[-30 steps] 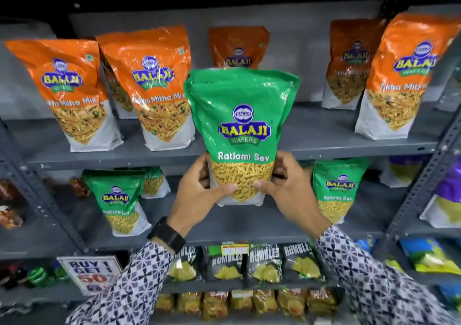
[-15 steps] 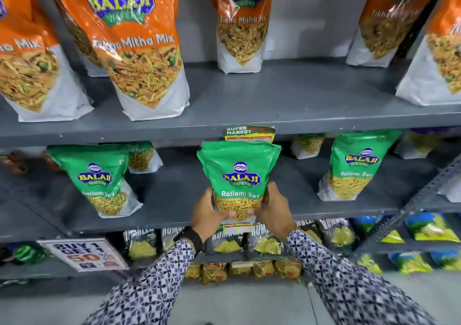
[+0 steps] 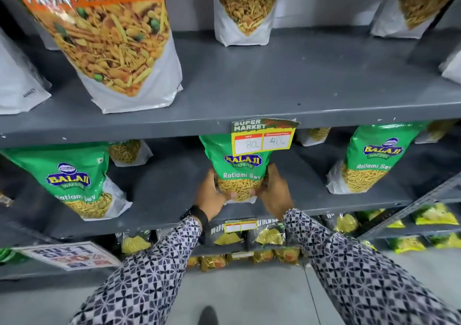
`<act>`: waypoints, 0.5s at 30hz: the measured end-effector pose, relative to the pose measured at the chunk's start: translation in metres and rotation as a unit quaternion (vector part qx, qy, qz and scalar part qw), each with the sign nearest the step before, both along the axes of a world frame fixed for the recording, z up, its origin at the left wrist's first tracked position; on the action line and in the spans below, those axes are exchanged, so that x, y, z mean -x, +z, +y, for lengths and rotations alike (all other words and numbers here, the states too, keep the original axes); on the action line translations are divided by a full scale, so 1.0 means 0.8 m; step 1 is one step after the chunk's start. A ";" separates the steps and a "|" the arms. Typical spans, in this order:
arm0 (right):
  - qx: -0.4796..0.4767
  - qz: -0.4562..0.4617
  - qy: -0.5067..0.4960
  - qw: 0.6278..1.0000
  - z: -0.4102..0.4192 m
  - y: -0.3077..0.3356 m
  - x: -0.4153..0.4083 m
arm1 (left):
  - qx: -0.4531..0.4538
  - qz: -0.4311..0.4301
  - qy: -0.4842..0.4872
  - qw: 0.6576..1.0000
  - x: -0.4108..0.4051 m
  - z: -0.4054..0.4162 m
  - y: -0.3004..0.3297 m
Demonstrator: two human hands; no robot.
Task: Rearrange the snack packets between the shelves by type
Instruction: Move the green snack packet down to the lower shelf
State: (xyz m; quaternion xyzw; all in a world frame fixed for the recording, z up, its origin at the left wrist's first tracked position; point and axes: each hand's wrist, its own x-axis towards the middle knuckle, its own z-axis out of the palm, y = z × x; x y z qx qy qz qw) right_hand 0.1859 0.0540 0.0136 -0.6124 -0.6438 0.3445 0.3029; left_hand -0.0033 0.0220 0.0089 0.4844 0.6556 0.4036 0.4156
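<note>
A green Ratlami Sev packet (image 3: pixel 240 175) stands upright on the middle shelf (image 3: pixel 169 190), its top behind a yellow price tag (image 3: pixel 263 138). My left hand (image 3: pixel 212 195) grips its lower left side and my right hand (image 3: pixel 275 191) its lower right side. Two more green Ratlami Sev packets stand on the same shelf, one at the left (image 3: pixel 74 180) and one at the right (image 3: pixel 369 160). Orange Tikha Mitha Mix packets (image 3: pixel 107 37) stand on the upper shelf (image 3: pixel 287 85).
Smaller green packets (image 3: pixel 127 150) sit at the back of the middle shelf. Dark chip bags (image 3: pixel 267 235) and yellow-green packets (image 3: pixel 431 215) fill the lower shelves. A "Buy 1 Get 1" sign (image 3: pixel 69 254) hangs at lower left. Grey floor lies below.
Both hands brought the green packet down from in front of the upper shelf and in onto the middle shelf. The view has moved closer and lower.
</note>
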 end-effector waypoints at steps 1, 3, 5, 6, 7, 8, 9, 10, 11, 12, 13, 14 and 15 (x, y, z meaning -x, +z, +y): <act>0.002 -0.001 0.002 1.000 0.002 -0.006 -0.001 | 0.000 0.002 -0.002 1.000 0.000 -0.001 0.000; 0.007 0.002 0.000 1.000 -0.005 0.004 0.000 | 0.001 0.011 -0.003 1.000 0.001 -0.007 0.003; -0.003 -0.003 -0.010 1.000 -0.017 0.019 0.000 | 0.000 0.003 0.006 1.000 0.001 -0.018 0.009; -0.016 -0.005 -0.022 1.000 -0.024 0.027 -0.002 | -0.006 -0.003 0.016 1.000 0.001 -0.025 0.013; -0.031 -0.006 -0.035 0.999 -0.032 0.034 -0.005 | -0.009 -0.003 0.034 0.999 0.000 -0.034 0.021; -0.041 -0.003 -0.040 0.998 -0.042 0.043 -0.007 | -0.014 0.003 0.056 0.998 -0.001 -0.044 0.030; -0.046 0.005 -0.038 0.998 -0.053 0.051 -0.011 | -0.020 0.013 0.079 0.997 -0.002 -0.055 0.041; -0.048 0.022 -0.029 0.998 -0.063 0.059 -0.014 | -0.033 0.017 0.094 0.995 -0.004 -0.067 0.054; -0.049 0.051 -0.019 0.997 -0.076 0.072 -0.017 | -0.051 0.016 0.103 0.993 -0.006 -0.080 0.070; -0.051 0.081 -0.007 0.995 -0.087 0.084 -0.020 | -0.076 0.014 0.106 0.991 -0.008 -0.093 0.086; -0.061 0.102 0.009 0.993 -0.099 0.101 -0.021 | -0.102 0.012 0.108 0.989 -0.009 -0.107 0.106; -0.079 0.117 0.030 0.989 -0.113 0.122 -0.022 | -0.130 0.010 0.112 0.985 -0.010 -0.120 0.127; -0.106 0.127 0.053 0.985 -0.124 0.145 -0.022 | -0.160 0.013 0.117 0.980 -0.010 -0.133 0.149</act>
